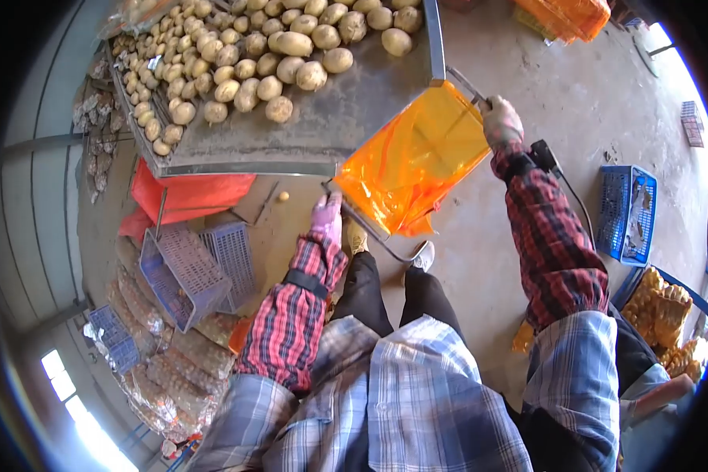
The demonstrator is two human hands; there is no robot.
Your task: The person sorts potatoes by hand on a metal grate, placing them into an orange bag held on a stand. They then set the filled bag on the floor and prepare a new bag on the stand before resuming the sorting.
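An orange plastic bag [417, 157] hangs open from a metal frame at the corner of the sorting table [354, 118]. My right hand [502, 123] is closed around the frame's upper right end, by the bag's rim. At the bag's lower left edge, my left hand [327, 214], in a pinkish glove, has its fingers together against the frame and the bag's rim; what they grip is too small to tell. Many potatoes [295, 43] lie on the table, up and left of the bag. No potatoes can be made out inside the bag.
Blue crates [627, 214] stand at the right, near a container of ginger-like roots [661, 311]. Grey-purple crates [185, 275] and filled clear sacks [189, 370] are at the lower left. Part of another person's arm [665, 395] shows at the lower right.
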